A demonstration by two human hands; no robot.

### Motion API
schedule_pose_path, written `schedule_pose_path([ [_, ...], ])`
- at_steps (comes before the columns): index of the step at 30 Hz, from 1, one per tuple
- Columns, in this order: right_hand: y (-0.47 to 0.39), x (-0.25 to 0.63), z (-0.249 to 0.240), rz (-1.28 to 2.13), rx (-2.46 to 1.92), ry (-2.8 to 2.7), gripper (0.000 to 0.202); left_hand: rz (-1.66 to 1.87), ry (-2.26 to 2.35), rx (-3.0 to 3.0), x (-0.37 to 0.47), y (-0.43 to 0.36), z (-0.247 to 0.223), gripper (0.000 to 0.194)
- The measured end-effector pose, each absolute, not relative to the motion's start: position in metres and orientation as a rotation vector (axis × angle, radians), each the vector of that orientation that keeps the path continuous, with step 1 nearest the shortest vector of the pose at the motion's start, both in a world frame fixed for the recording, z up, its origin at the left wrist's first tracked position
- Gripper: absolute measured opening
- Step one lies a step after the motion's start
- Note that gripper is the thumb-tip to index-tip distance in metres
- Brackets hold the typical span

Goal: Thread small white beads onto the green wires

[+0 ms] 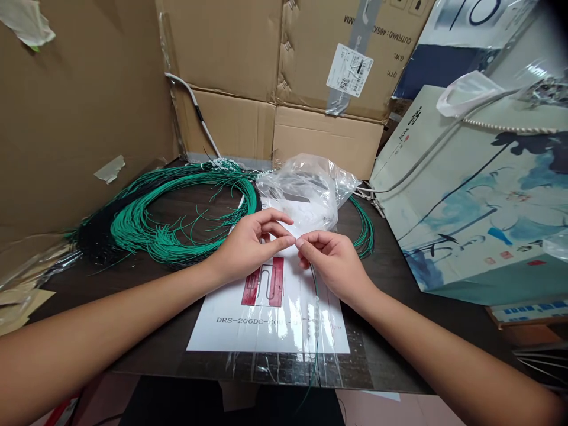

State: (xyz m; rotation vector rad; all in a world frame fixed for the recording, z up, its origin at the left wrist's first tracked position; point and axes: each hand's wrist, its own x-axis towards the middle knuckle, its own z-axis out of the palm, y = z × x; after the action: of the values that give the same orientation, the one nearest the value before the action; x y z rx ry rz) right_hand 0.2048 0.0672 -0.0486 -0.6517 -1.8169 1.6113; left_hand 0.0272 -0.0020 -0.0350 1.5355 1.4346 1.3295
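My left hand [252,244] and my right hand [331,260] meet fingertip to fingertip above a printed sheet [213,340]. The right thumb and fingers are closed in a pinch on a thin dark green wire [316,281], which hangs below that hand. My left fingers are drawn together at the same spot; what lies between them is too small to make out. Small white connector pieces [313,319] sit along the hanging wire, over the sheet's clear covering. The wire's lower end droops past the table's front edge.
On the left lies a large coil of green and black wires [177,236]. Behind my hands is a clear plastic bag [306,183], with a smaller green wire bundle [364,228] to its right. Cardboard [222,53] walls the back; a paper gift bag [479,195] stands right.
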Motion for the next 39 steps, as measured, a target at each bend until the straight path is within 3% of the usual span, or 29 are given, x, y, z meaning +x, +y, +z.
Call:
schedule_pose_path([
  [8, 0.063, 0.21, -0.049, 1.361, -0.546, -1.825, 0.027, 1.234, 1.576, 1.932, 0.02, 0.009, -0.021, 0.03],
  [12, 0.06, 0.214, -0.049, 1.3, -0.495, -1.852, 0.027, 0.736, 1.719, 2.353, 0.021, 0.043, -0.017, 0.031],
  [16, 0.06, 0.213, -0.049, 1.297, -0.448, -1.9, 0.026, 0.5, 1.829, 2.401, 0.027, 0.08, -0.013, 0.032],
  [21, 0.063, 0.212, -0.051, 1.29, -0.415, -1.922, 0.022, 0.284, 1.935, 2.349, 0.038, 0.102, -0.006, 0.016],
  [30, 0.069, 0.21, -0.049, 1.389, -0.448, -1.824, 0.023, 0.588, 1.826, 2.191, 0.035, 0.089, -0.002, 0.018],
  [39, 0.062, 0.212, -0.043, 1.553, -0.596, -1.679, 0.031, 1.162, 1.423, 1.559, 0.018, 0.023, -0.021, 0.026],
])
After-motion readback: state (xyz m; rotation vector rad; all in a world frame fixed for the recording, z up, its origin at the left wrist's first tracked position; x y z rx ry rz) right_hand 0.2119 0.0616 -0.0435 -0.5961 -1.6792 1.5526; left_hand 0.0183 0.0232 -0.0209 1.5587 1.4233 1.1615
